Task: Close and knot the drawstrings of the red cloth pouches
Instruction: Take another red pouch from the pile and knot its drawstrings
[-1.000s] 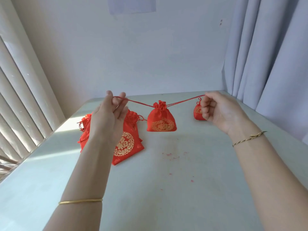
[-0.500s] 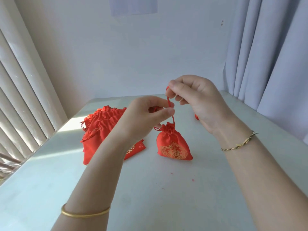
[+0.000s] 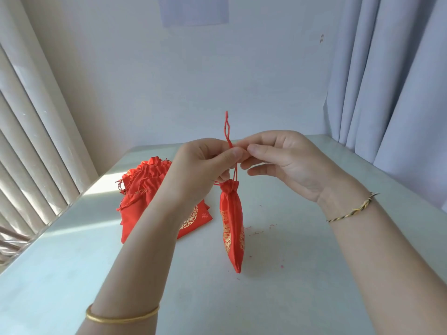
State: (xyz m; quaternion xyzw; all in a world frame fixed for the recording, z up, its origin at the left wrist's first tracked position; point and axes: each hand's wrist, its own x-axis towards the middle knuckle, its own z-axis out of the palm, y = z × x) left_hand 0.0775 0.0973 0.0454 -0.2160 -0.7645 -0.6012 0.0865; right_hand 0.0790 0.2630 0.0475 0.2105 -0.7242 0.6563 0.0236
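Nearest the camera, two bare forearms reach forward over a pale table. The left wrist wears a gold bangle; the right wrist wears a thin braided bracelet.

Above the middle of the table, the left hand and the right hand meet fingertip to fingertip. Each is closed in a pinch on the red drawstring of one small red pouch. The left thumb and forefinger clamp the cord, and the right thumb and forefinger clamp it just beside them. The right hand's other fingers curl loosely below. A narrow loop of cord stands up above the fingers.

The pouch hangs straight down from the cord, below the hands, turned edge-on. Its mouth is gathered tight, and gold patterns show on its sides. Whether its bottom tip touches the table cannot be told.

Small red scraps of thread are scattered on the table near it.

Behind the left arm, a pile of red pouches with gold print lies on the table, partly hidden by that arm.

Farther back, vertical blinds line the left side. A pale grey curtain hangs on the right. A sheet of paper is fixed high on the white wall.
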